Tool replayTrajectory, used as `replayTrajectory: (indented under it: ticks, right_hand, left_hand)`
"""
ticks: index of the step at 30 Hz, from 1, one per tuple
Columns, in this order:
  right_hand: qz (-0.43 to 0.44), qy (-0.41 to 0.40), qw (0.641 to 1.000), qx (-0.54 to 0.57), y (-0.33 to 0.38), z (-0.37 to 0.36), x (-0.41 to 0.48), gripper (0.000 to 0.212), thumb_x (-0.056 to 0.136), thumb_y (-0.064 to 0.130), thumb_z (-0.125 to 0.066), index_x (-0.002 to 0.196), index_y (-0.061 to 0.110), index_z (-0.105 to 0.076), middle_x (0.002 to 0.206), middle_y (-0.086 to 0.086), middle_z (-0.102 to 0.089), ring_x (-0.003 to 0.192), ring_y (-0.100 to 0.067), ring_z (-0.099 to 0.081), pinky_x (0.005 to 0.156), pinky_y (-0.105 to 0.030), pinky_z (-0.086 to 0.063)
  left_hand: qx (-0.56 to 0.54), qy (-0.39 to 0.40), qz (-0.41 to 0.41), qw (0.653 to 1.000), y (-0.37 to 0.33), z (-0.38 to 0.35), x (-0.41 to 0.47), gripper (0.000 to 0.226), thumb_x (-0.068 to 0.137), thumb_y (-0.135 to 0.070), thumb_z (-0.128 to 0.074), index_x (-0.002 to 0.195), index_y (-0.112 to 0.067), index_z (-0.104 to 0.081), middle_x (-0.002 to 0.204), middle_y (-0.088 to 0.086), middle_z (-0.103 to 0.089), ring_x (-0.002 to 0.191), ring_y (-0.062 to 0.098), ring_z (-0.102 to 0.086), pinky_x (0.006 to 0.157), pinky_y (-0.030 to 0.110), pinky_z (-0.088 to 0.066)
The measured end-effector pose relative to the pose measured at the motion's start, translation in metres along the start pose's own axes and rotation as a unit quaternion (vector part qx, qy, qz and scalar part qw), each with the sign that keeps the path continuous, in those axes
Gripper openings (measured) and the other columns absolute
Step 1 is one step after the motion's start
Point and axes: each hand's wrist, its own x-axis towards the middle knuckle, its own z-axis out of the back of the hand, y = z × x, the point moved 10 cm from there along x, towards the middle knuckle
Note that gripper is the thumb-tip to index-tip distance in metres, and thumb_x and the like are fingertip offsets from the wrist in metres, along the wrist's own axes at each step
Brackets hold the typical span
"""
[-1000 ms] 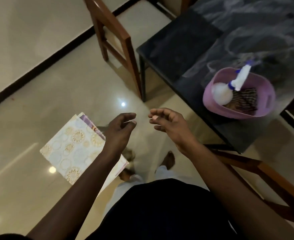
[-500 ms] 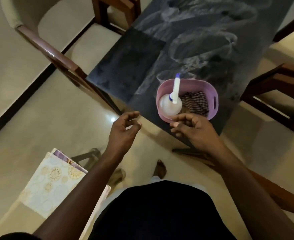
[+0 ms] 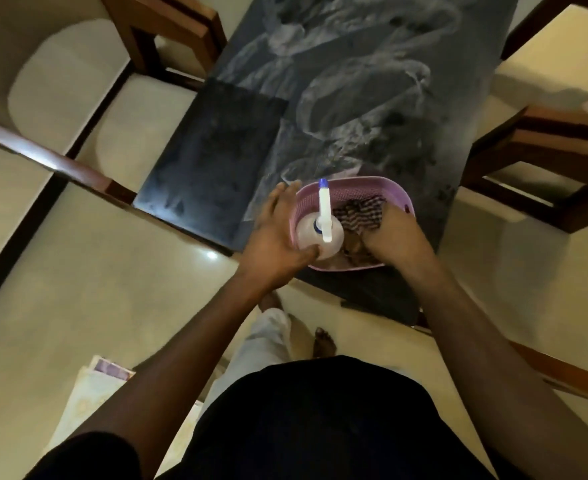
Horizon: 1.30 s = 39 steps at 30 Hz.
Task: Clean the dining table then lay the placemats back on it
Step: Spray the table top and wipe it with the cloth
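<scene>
The dark dining table [image 3: 337, 98] is smeared with pale wipe streaks. A pink basket [image 3: 354, 183] stands at its near end. Inside it are a white spray bottle [image 3: 320, 237] with a blue-tipped nozzle and a checked cloth [image 3: 358, 213]. My left hand [image 3: 271, 233] is against the basket's left side, fingers spread along the outside of the rim and thumb touching the bottle. My right hand [image 3: 392, 230] reaches into the basket with fingers curled down into the cloth, tips hidden. The stack of patterned placemats [image 3: 91, 389] lies at the lower left, partly behind my left arm.
Wooden chairs surround the table: one at the left [image 3: 60, 164], one at the far left corner [image 3: 168, 26], one on the right [image 3: 545, 143]. Another wooden chair frame [image 3: 562, 372] runs beside my right arm. My bare feet stand on the glossy tiled floor [image 3: 129, 289].
I have stepped up to the table's near end. Both hands moved forward from mid-air to the basket, left to the bottle side, right into the cloth. The placemats dropped behind to the lower left.
</scene>
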Motion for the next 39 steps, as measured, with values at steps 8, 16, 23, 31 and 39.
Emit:
replayTrajectory:
  ticks: [8,16,23,31,39]
  right_hand:
    - [-0.127,-0.067,0.983,-0.116,-0.01,-0.014,0.027,0.067,0.09,0.008,-0.074,0.148,0.003,-0.041,0.145,-0.02,-0.052,0.128,-0.035,-0.058,0.106,-0.043,-0.05]
    - [-0.183,-0.075,0.979,-0.053,-0.016,-0.02,0.017,0.033,0.106,0.018,-0.053,0.138,0.009,-0.055,0.137,-0.012,-0.06,0.127,-0.032,-0.056,0.106,-0.04,-0.045]
    - [-0.194,-0.043,0.971,0.135,-0.008,0.016,0.006,0.012,0.092,0.032,-0.07,0.101,0.024,-0.072,0.089,0.002,-0.074,0.084,-0.015,-0.069,0.078,-0.036,-0.058]
    - [-0.184,-0.035,0.713,0.676,0.011,0.039,-0.033,0.044,0.084,0.018,-0.057,0.122,0.0,-0.072,0.121,-0.027,-0.071,0.106,-0.042,-0.068,0.093,-0.053,-0.054]
    - [-0.099,-0.079,0.551,0.825,0.002,0.057,-0.029,0.043,0.106,0.021,-0.039,0.122,0.008,-0.077,0.134,-0.019,-0.068,0.117,-0.036,-0.07,0.089,-0.054,-0.061]
  left_hand:
    - [0.075,0.099,-0.068,0.99,0.004,-0.038,0.069,0.114,0.074,-0.067,-0.081,0.165,-0.027,-0.026,0.177,0.003,-0.009,0.163,0.026,-0.002,0.128,0.065,-0.008]
    - [0.049,0.102,-0.129,0.985,-0.006,-0.037,0.077,0.094,0.081,-0.076,-0.069,0.158,-0.029,-0.042,0.171,-0.01,-0.029,0.163,0.014,0.001,0.129,0.058,0.01]
    - [-0.112,0.111,-0.164,0.974,-0.034,-0.003,0.072,0.07,0.086,-0.059,-0.079,0.146,-0.035,-0.053,0.154,-0.028,-0.047,0.157,0.0,-0.02,0.13,0.056,-0.014]
    - [-0.295,0.103,-0.214,0.926,-0.102,0.068,0.087,0.033,0.1,-0.033,-0.067,0.128,-0.018,-0.057,0.112,-0.003,-0.067,0.094,0.025,-0.071,0.083,0.052,-0.058]
    - [-0.313,0.039,-0.224,0.922,-0.12,0.108,0.143,0.016,0.104,-0.018,-0.063,0.12,-0.014,-0.062,0.106,-0.011,-0.069,0.067,0.015,-0.066,0.065,0.032,-0.056]
